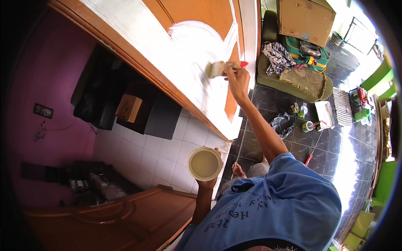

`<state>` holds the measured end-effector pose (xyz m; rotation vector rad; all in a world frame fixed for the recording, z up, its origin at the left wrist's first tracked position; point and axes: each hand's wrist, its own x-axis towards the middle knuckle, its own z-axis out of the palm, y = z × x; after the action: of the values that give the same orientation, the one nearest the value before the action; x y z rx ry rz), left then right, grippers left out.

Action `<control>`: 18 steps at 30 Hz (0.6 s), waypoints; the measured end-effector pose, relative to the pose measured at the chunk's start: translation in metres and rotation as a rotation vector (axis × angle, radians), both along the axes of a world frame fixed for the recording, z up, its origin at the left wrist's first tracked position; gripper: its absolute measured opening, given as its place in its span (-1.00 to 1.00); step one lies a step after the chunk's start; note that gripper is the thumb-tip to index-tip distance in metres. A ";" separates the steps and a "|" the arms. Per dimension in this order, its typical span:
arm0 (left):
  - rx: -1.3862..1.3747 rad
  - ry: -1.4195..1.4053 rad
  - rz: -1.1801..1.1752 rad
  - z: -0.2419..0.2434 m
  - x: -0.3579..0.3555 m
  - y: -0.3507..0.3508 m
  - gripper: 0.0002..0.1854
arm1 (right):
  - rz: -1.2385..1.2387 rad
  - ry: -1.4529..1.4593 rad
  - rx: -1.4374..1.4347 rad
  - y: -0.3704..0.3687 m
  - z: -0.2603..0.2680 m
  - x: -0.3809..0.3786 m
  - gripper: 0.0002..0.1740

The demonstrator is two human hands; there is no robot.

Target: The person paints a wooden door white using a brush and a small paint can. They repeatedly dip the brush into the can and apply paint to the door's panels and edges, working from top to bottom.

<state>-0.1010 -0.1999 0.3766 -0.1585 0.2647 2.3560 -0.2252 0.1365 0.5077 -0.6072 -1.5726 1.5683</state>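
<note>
My right hand (239, 81) grips a wide paintbrush (216, 69) with a red-tipped handle. Its bristles, slightly blurred, rest on or very near an upright orange-brown panel (207, 14). Glossy white paint (194, 40) covers part of that surface in curved, streaky strokes, and bare orange shows above and beside it. Lower down, in front of my body, my left hand (208, 184) holds a round pale tub (204, 163) from beneath and the side. Cloudy yellowish-grey liquid fills the inside of the tub; how deep it is I cannot tell.
A brown door (125, 216) stands at lower left. Right of me, a black plastic bag (282, 125), an open can (307, 126) and a white tray (325, 114) lie on dark tiles. Behind them, a green sofa (292, 84) bears cloth, a bag and a cardboard box (306, 22).
</note>
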 end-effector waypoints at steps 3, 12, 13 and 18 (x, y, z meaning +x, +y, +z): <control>-0.048 0.019 -0.010 0.001 -0.005 -0.004 -0.28 | 0.053 0.289 -0.062 -0.012 0.052 0.009 -0.60; 0.172 -0.048 -0.091 0.018 0.003 -0.008 -0.25 | 0.000 0.338 -0.628 -0.018 -0.093 0.000 -0.55; 0.163 -0.052 -0.090 0.017 0.003 -0.010 -0.25 | -0.041 0.277 -0.606 -0.019 -0.114 0.004 -0.56; 0.141 -0.030 -0.091 0.013 0.004 -0.020 -0.25 | -0.137 0.031 -0.327 -0.026 -0.115 0.013 -0.62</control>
<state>-0.0969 -0.2196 0.3900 -0.1114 0.0892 2.2703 -0.2126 0.1102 0.3924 -0.8459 -1.2317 1.7337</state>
